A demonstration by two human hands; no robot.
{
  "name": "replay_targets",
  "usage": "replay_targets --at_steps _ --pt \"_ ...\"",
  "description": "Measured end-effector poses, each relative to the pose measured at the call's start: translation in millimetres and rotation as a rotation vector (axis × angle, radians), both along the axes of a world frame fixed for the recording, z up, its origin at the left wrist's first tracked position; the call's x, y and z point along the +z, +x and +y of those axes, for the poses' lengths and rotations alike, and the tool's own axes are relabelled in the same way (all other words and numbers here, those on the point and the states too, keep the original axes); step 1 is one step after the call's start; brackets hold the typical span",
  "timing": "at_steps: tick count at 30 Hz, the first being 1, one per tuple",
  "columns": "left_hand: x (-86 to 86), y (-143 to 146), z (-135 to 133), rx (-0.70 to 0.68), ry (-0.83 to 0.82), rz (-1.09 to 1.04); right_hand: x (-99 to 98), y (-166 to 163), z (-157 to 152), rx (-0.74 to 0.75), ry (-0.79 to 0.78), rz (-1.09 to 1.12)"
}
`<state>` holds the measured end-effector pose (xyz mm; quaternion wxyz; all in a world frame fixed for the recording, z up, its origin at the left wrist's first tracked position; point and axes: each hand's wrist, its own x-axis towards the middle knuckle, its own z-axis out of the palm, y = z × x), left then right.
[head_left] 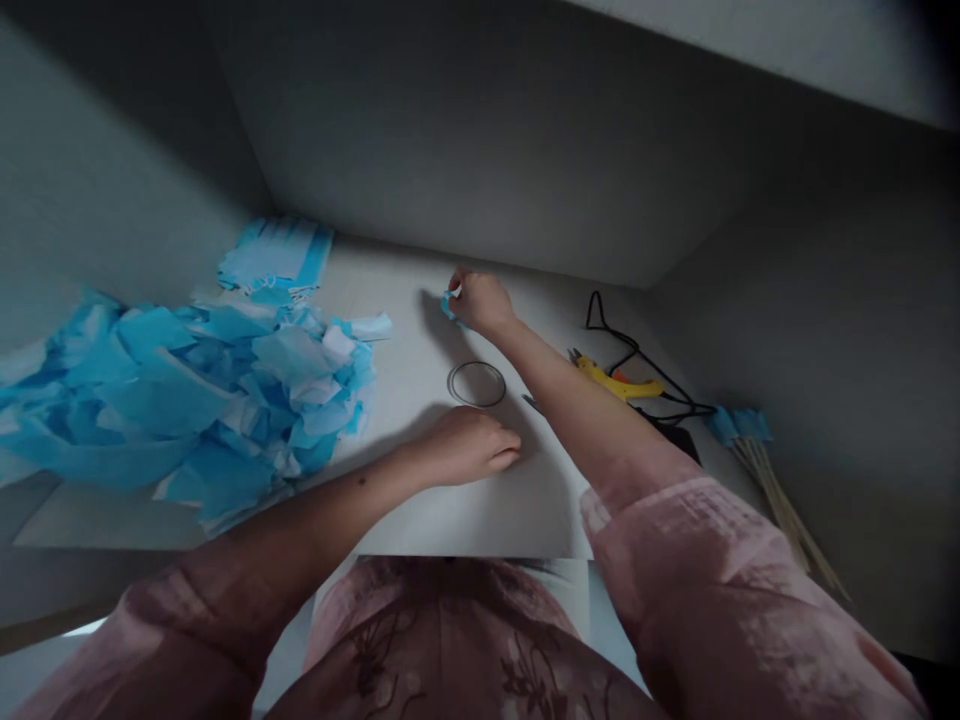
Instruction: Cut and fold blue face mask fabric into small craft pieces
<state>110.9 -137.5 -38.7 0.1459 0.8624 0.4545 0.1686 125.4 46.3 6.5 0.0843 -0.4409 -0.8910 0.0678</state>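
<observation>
My right hand (480, 300) reaches to the far middle of the white table (465, 520) and pinches a small blue paper piece (449, 305) that rests on the surface. My left hand (469, 447) lies nearer to me, fingers curled loosely against the table, and I cannot see anything in it. A thin wire ring (477, 384) lies flat between the two hands.
A big heap of blue and white paper scraps (187, 400) covers the left side, with a stack of striped blue sheets (277, 258) behind it. A yellow glue gun (619, 382) with a black cord and wooden sticks with blue tips (757, 460) lie at the right.
</observation>
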Motion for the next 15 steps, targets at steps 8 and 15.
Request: replay_targets --at_steps 8,15 --pt "1.7 -1.1 1.7 -0.008 -0.019 0.057 -6.7 -14.3 0.5 0.087 0.022 -0.042" --pt "0.7 -0.5 -1.2 -0.022 -0.045 0.041 20.4 55.3 38.2 -0.03 -0.143 -0.076"
